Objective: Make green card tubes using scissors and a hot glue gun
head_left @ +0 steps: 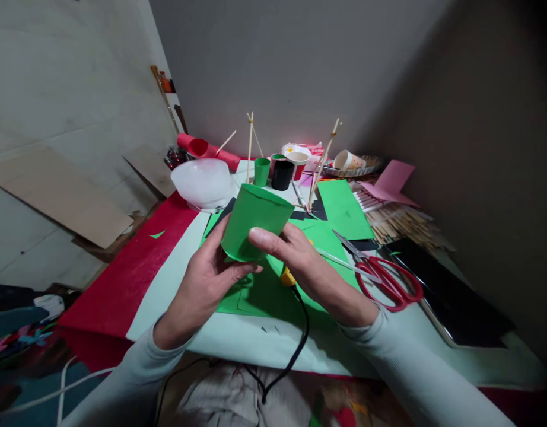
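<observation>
A green paper-wrapped cup (255,222) is held tilted above the table between my two hands. My left hand (206,279) grips its left side and lower edge, the thumb under the bottom. Across the cup's front right lies the thumb of my right hand (298,252), with the fingers closed round the far side. Below, partly hidden by my right hand, is a yellow glue gun (288,277) with a black cord. Green paper sheets (264,296) lie under both hands. Red-handled scissors (389,284) rest right of my right hand, a pale translucent stick across them.
Several small cups, among them a black one (282,175), stand at the back between wooden stick frames (250,148). A white bowl (201,182) is at the left. On the right are a dark flat panel (451,290), bundled sticks (407,225) and folded pink paper (393,181).
</observation>
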The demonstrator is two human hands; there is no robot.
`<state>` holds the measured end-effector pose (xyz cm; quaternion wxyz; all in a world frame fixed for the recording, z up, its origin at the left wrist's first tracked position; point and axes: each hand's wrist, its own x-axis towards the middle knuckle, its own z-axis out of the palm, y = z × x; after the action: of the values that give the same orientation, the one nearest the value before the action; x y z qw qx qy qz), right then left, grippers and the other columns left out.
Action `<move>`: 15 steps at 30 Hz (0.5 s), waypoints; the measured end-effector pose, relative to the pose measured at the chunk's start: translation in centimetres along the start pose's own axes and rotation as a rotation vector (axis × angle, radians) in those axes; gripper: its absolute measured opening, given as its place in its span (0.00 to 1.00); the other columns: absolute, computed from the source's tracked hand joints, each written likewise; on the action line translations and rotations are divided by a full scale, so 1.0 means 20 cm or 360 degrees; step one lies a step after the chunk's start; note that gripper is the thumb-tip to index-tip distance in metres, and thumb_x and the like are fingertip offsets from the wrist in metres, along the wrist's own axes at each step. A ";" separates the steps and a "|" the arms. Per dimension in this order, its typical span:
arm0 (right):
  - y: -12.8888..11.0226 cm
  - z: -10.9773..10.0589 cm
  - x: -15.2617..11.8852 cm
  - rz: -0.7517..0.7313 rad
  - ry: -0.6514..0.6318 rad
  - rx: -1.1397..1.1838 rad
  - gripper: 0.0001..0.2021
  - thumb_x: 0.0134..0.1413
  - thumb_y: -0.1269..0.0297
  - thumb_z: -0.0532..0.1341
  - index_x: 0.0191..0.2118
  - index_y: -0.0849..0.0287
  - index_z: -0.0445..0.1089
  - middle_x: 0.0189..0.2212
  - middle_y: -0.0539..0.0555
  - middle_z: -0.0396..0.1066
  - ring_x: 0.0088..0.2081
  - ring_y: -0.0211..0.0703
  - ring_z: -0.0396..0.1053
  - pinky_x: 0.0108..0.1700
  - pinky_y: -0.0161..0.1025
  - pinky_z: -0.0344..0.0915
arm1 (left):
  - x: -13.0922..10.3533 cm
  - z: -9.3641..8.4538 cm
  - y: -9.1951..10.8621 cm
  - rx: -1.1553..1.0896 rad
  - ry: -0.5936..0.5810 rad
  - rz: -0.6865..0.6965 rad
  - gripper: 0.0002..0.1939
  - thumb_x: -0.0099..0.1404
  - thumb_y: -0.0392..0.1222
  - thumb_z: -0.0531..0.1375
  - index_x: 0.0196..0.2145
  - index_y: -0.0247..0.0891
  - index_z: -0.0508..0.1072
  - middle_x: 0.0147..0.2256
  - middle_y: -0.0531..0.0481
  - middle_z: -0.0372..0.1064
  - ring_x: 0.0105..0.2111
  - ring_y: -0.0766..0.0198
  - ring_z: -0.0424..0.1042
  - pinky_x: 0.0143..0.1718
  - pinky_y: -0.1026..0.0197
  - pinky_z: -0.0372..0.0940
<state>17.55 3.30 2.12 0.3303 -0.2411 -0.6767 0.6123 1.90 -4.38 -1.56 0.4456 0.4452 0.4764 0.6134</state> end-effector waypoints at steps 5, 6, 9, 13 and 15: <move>0.03 0.00 0.01 -0.0133 0.0128 -0.0304 0.24 0.61 0.45 0.64 0.57 0.53 0.70 0.55 0.56 0.73 0.57 0.56 0.69 0.61 0.56 0.66 | -0.02 0.05 0.01 -0.0406 -0.0153 -0.0086 0.28 0.67 0.39 0.68 0.63 0.45 0.69 0.68 0.46 0.65 0.65 0.46 0.67 0.58 0.52 0.72; 0.04 0.00 0.01 -0.0176 0.0148 -0.0363 0.26 0.61 0.43 0.63 0.58 0.54 0.70 0.56 0.58 0.72 0.58 0.57 0.69 0.62 0.57 0.65 | -0.03 0.06 0.01 -0.0504 -0.0174 -0.0095 0.30 0.67 0.38 0.67 0.65 0.46 0.67 0.69 0.46 0.64 0.68 0.46 0.63 0.63 0.48 0.69; 0.07 0.01 0.01 -0.0336 0.0160 -0.0489 0.30 0.62 0.41 0.62 0.61 0.57 0.68 0.57 0.59 0.71 0.58 0.56 0.67 0.64 0.56 0.62 | -0.05 0.08 0.03 -0.0764 -0.0166 -0.0111 0.32 0.68 0.44 0.64 0.68 0.45 0.64 0.67 0.45 0.66 0.70 0.44 0.59 0.69 0.43 0.61; 0.10 0.02 0.03 -0.0455 0.0120 -0.0666 0.29 0.63 0.40 0.61 0.59 0.57 0.68 0.56 0.59 0.70 0.59 0.55 0.65 0.63 0.55 0.62 | -0.03 0.13 0.07 -0.0926 0.0071 -0.0248 0.26 0.76 0.57 0.52 0.63 0.41 0.71 0.62 0.43 0.73 0.68 0.42 0.62 0.67 0.38 0.63; 0.10 0.02 0.03 -0.0417 0.0066 -0.0687 0.29 0.62 0.39 0.62 0.58 0.56 0.69 0.55 0.59 0.71 0.57 0.56 0.67 0.62 0.55 0.64 | -0.01 0.14 0.07 -0.0898 0.0261 -0.0349 0.24 0.77 0.56 0.51 0.58 0.40 0.74 0.57 0.43 0.76 0.66 0.44 0.66 0.64 0.40 0.67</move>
<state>16.71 3.77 0.23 0.3614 -0.2287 -0.8103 0.4005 4.48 -4.18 0.30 0.5751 0.1988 0.3667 0.7037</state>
